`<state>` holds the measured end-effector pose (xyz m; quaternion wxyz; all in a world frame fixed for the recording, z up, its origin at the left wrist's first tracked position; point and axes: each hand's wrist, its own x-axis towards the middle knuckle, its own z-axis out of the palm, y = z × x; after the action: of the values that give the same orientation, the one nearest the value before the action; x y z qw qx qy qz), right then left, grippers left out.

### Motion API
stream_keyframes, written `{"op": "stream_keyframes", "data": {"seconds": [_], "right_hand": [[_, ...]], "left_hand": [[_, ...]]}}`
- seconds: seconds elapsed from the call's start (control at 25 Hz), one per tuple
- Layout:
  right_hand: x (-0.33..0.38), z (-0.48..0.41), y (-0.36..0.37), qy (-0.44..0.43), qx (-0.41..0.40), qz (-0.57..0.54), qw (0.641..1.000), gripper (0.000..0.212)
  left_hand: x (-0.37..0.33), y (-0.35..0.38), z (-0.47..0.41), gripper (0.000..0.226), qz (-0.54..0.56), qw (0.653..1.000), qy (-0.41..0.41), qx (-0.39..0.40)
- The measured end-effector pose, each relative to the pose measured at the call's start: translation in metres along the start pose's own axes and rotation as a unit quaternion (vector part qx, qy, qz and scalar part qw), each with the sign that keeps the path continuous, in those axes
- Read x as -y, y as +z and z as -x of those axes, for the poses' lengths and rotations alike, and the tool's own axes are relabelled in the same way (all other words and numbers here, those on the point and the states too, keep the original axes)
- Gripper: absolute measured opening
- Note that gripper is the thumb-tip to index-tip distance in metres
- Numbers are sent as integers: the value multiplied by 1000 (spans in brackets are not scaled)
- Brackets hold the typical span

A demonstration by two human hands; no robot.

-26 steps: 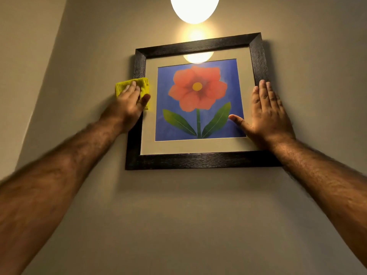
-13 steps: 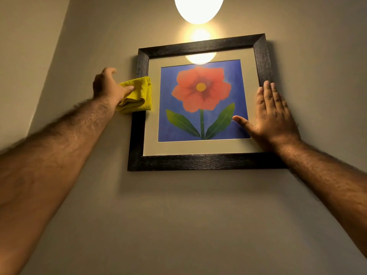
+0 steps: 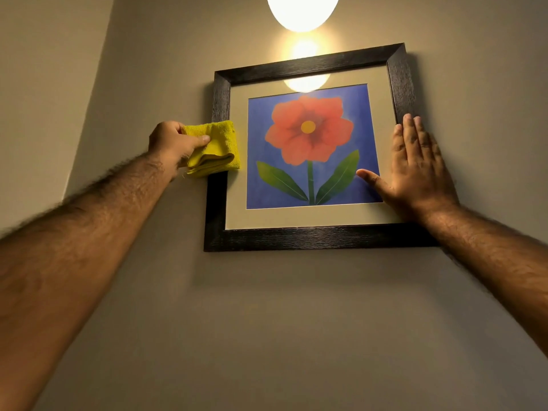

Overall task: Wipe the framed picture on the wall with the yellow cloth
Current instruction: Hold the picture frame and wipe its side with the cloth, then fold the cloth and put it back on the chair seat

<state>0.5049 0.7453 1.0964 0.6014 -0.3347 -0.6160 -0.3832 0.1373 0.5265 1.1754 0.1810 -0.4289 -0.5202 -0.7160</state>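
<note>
I see the picture [image 3: 311, 149] on the wall [image 3: 267, 321], a lamp [image 3: 302, 10] above it. My left hand [image 3: 172, 143] presses the cloth [image 3: 216, 149] over its left edge — my right hand [image 3: 415, 170] lies flat on its right side.

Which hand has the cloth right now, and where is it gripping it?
The left hand pinches the folded yellow cloth at its left edge, thumb on top. The right hand holds nothing; it lies flat on the framed picture.

The folded terry cloth [image 3: 218, 149] is bright yellow. The square wooden picture frame [image 3: 311, 238] is dark brown with fine grain, around a beige mat, blue background, red flower, green leaves.
</note>
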Motion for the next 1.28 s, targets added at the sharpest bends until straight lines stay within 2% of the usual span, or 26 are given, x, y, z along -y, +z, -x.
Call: {"op": "stream_keyframes", "data": {"seconds": [0.24, 0.32, 0.4, 0.44, 0.48, 0.52, 0.56, 0.6, 0.64, 0.68, 0.72, 0.8, 0.92, 1.0, 1.08, 1.28], "right_hand": [[10, 10, -10, -11, 36, 0, 999, 110], [30, 14, -22, -45, 28, -21, 998, 107], [72, 18, -39, -106, 6, -126, 986, 101], [100, 20, -48, -109, 13, -227, 968, 98], [130, 20, -56, -78, 49, -349, 933, 96], [161, 16, -60, -14, 103, -473, 875, 98], [192, 14, -63, 66, 165, -572, 800, 104], [220, 15, -63, 141, 226, -635, 725, 113], [242, 16, -61, 192, 283, -658, 671, 121], [261, 21, -57, 211, 337, -672, 624, 117], [279, 30, -56, 216, 373, -686, 586, 98], [311, 56, -52, 233, 396, -709, 536, 60], [351, 99, -46, 254, 422, -743, 453, 42], [379, 127, -45, 257, 446, -747, 421, 39], [417, 165, -50, 265, 482, -738, 392, 47], [513, 290, -70, 278, 584, -688, 329, 47]], "left_hand": [[8, -17, 30, 40, 10, 1000, -7, 0], [11, -20, 38, 38, 24, 1000, -9, 5], [11, -25, 51, 37, 41, 999, -1, 13], [11, -29, 59, 38, 50, 999, 0, 19], [13, -32, 67, 40, 58, 998, 0, 24], [15, -36, 74, 43, 63, 998, 0, 30], [17, -43, 84, 46, 66, 997, -2, 36], [22, -50, 95, 49, 69, 997, -6, 40], [28, -57, 103, 50, 74, 996, -13, 44], [36, -67, 112, 48, 77, 996, -20, 45], [45, -79, 120, 44, 76, 996, -29, 43], [67, -111, 136, 44, 71, 995, -59, 36], [103, -163, 160, 50, 59, 991, -116, 35], [124, -195, 182, 42, 60, 984, -161, 46], [151, -232, 212, 35, 64, 976, -206, 32], [246, -337, 315, 35, 81, 938, -337, -16]]}}
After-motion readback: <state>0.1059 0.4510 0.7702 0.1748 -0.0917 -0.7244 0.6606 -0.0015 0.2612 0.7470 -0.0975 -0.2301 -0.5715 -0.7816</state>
